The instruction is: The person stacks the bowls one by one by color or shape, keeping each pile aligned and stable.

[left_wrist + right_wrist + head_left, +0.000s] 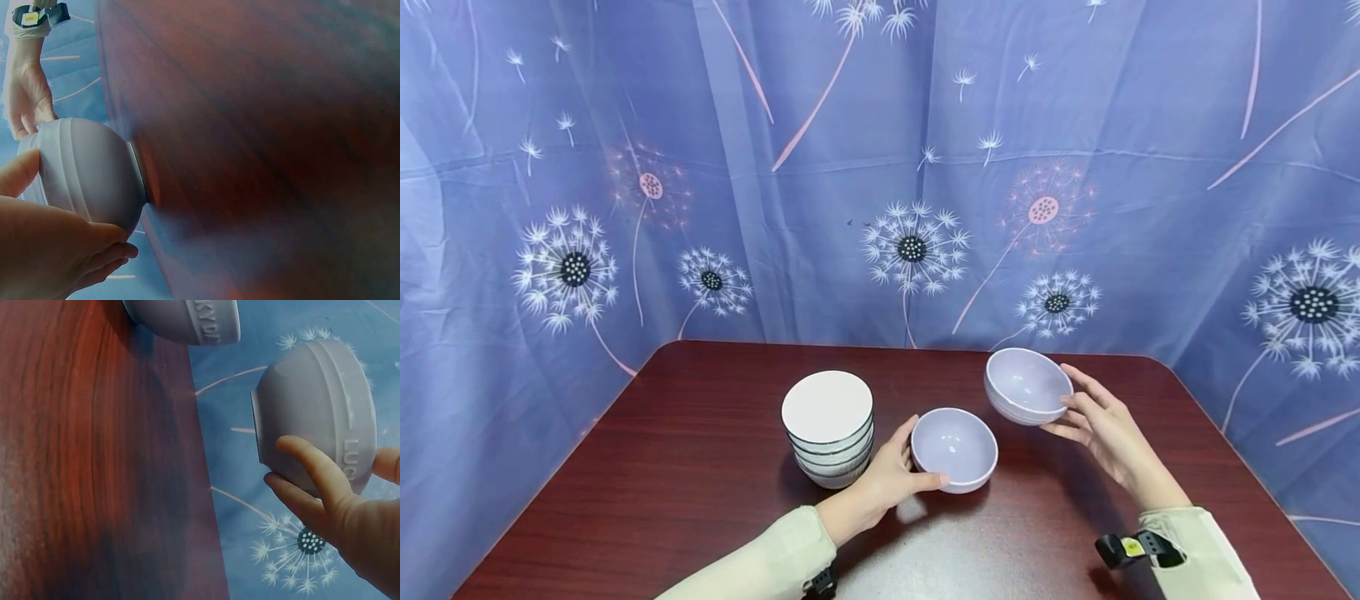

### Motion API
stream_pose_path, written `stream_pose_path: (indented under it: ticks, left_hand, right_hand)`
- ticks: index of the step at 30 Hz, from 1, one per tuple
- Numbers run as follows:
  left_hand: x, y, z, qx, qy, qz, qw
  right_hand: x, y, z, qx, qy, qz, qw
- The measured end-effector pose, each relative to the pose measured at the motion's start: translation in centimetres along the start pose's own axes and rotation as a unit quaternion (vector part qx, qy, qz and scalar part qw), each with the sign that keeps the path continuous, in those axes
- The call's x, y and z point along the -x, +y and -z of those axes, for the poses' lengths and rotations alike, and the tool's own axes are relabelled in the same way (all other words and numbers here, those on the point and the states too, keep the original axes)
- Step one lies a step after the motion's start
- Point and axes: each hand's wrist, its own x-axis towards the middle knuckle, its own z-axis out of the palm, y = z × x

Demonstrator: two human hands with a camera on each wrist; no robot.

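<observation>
Two lilac bowls in hand beside a stack of white ones

At lower centre of the head view, the left hand (883,483) curls thumb and fingers round the rim of a lavender bowl (955,448) resting on the dark wood-grain table (685,467), steadying it. Right of centre, the right hand (1101,425) cradles a second lavender bowl (1026,385) lifted clear and tilted, fingers under its ribbed, embossed wall, thumb on the rim. Both look smooth and glossy. Just left stands a stack of dark-rimmed white bowls (830,429).
</observation>
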Motion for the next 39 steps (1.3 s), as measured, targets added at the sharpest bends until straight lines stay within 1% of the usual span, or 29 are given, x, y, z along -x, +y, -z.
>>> stream_pose_path:
  ticks: [7, 15, 27, 34, 39]
  left_hand:
    - [0.0, 0.0, -0.1, -0.004, 0.000, -0.001, 1.0000]
    - [-0.1, -0.1, 0.0, 0.000, -0.001, -0.003, 1.0000]
    - [-0.2, -0.1, 0.0, -0.003, -0.002, -0.006, 1.0000]
    - [-0.1, 0.0, 0.0, -0.002, -0.003, -0.003, 1.0000]
    - [0.0, -0.1, 0.0, -0.002, -0.005, -0.001, 1.0000]
  right_hand:
    - [-0.1, 0.1, -0.8, 0.023, 0.000, -0.012, 1.000]
    - [-0.3, 0.2, -1.8, 0.027, -0.022, -0.023, 0.999]
    - [-0.5, 0.3, -2.8, 0.035, -0.042, -0.036, 0.998]
    - [-0.4, 0.4, -3.3, 0.032, -0.046, -0.048, 0.997]
    - [-0.4, 0.6, -3.7, 0.036, -0.051, -0.048, 0.997]
